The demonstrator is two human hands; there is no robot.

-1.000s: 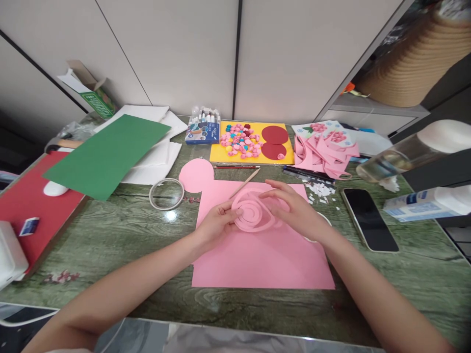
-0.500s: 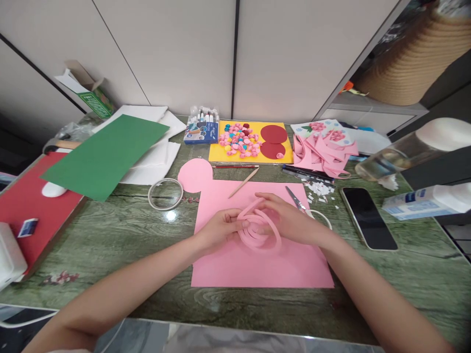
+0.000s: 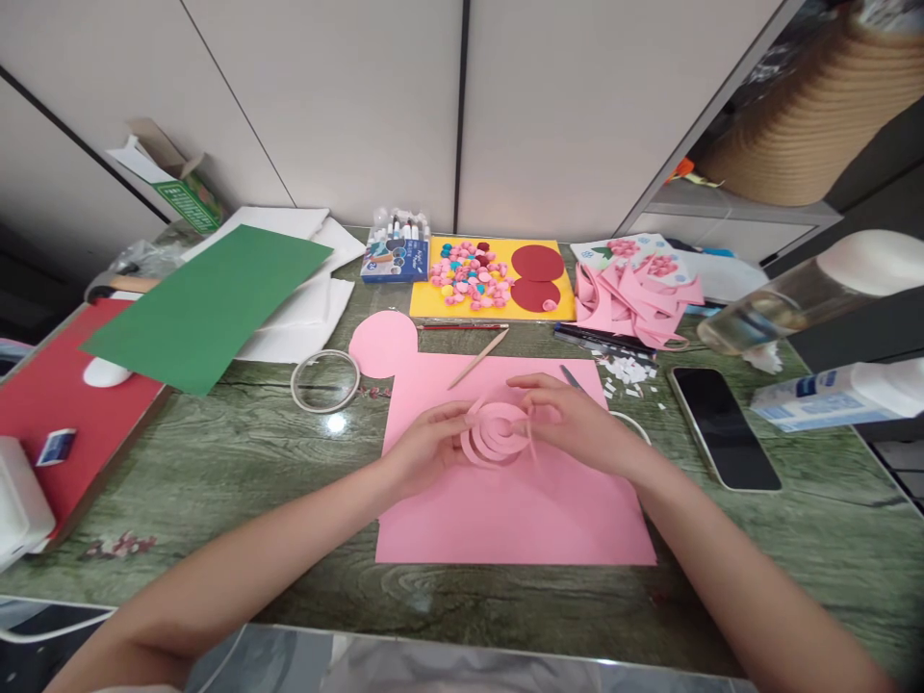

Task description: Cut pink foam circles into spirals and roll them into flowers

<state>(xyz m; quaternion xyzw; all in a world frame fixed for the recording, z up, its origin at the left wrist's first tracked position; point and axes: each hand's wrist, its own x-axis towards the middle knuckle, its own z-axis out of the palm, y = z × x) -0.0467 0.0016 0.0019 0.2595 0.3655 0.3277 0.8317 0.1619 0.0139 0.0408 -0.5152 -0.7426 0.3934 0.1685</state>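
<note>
Between my hands hangs a pink paper spiral [image 3: 497,435], its loops partly spread, above a large pink paper sheet [image 3: 505,525]. My left hand [image 3: 435,445] pinches its left edge between thumb and fingers. On the other side, my right hand [image 3: 567,419] grips the spiral's right part with thumb and fingertips, some fingers raised. Scissors [image 3: 572,377] lie under my right hand, mostly hidden, with one white handle loop [image 3: 631,423] showing. A wooden stick with a pointed end [image 3: 477,358] rests on the sheet's top edge. A pink paper circle [image 3: 383,345] overlaps its upper left corner.
At the back, a yellow sheet [image 3: 423,303] bears small paper rolls and two dark red circles [image 3: 538,263]. Pink scraps [image 3: 635,298], a phone [image 3: 724,428], a bottle [image 3: 780,298] and a glue bottle [image 3: 837,395] stand right. A ring [image 3: 295,385] and green sheet [image 3: 209,303] lie left.
The spiral's long outer loop has been drawn in, and the coil looks rounder and more compact. My right hand has shifted slightly, covering more of the scissors. My left hand stays nearly in place.
</note>
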